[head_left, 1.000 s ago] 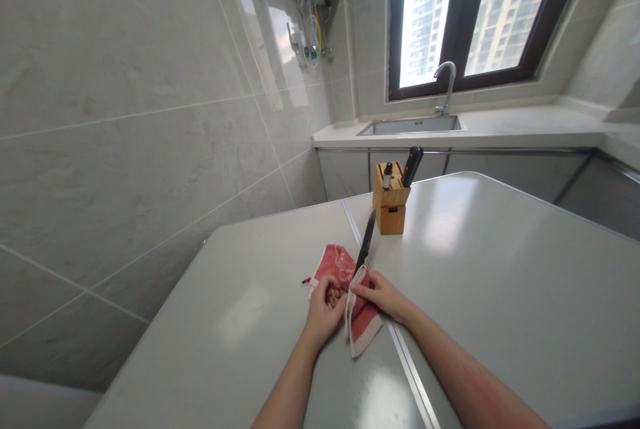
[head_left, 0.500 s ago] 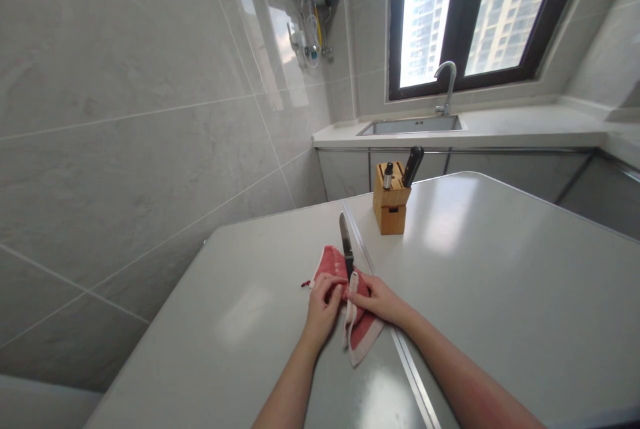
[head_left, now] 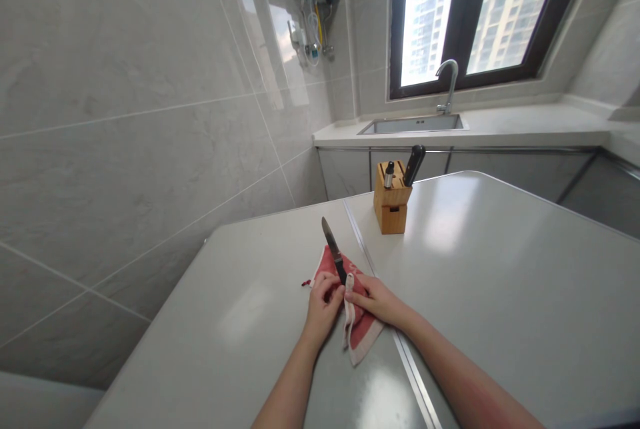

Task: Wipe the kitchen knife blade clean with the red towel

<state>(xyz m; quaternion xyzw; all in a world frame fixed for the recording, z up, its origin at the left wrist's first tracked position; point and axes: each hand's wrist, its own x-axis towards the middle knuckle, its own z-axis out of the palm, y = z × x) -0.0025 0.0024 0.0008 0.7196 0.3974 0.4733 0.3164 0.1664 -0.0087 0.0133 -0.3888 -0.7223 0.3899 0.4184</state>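
Note:
A knife (head_left: 331, 238) with a black handle points away from me, its blade angled to the far left. My left hand (head_left: 323, 306) is closed in a pinch at the lower end of the handle, which its fingertips and the cloth partly hide. A red cloth (head_left: 369, 332) with white edging lies bunched under and around the handle. On the right of the handle, my right hand (head_left: 381, 301) grips a fold of this cloth between thumb and fingers. Both hands rest close together just above the table.
A wooden knife block (head_left: 393, 210) stands beyond my hands to the right, with a black-handled knife and another handle in it. The white table (head_left: 260, 349) has a metal seam (head_left: 407, 362). Behind are a counter with a sink (head_left: 415, 124) and a tap (head_left: 453, 82).
The knife's blade has swung to the left, from nearly straight ahead to a clear slant. Both hands and the cloth stay almost where they were.

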